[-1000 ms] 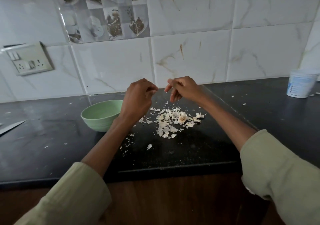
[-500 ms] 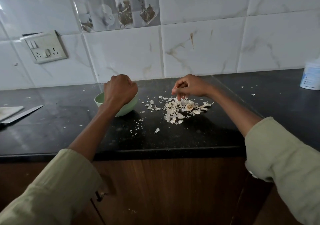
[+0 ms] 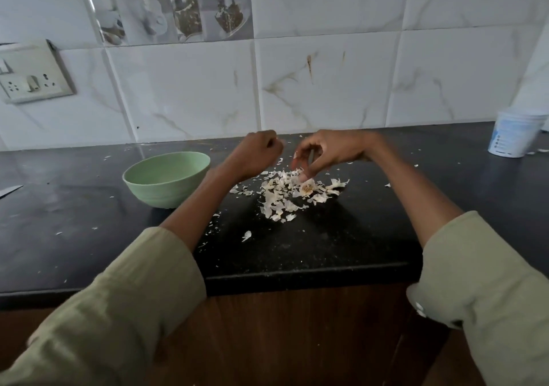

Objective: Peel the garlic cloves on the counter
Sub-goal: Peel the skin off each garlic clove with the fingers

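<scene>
Left hand: the left hand (image 3: 258, 155) is raised over the counter (image 3: 89, 216) with its fingers curled into a loose fist, just right of the bowl; whether it holds anything I cannot tell.
Right hand: the right hand (image 3: 325, 152) reaches down over the far side of the pile, its fingers bent and its fingertips (image 3: 303, 177) down in the scraps; it seems to pinch a pale bit, but motion blur hides what it is.
Garlic skins: a pile of garlic skins (image 3: 285, 195) lies on the dark counter directly under the right hand, with loose flakes scattered toward the near edge and to the left.
Garlic piece: a rounder, yellowish garlic piece (image 3: 307, 188) sits in the right part of the pile, just below the right fingertips.
Bowl: a pale green bowl (image 3: 166, 179) stands upright, left of the pile, beside the left forearm.
Tub: a white tub (image 3: 512, 134) stands at the far right, against the tiled wall (image 3: 326, 82).
Knife: a blade tip (image 3: 10, 190) shows at the left edge.
Socket: a switch plate (image 3: 32, 74) hangs on the wall at far left.
</scene>
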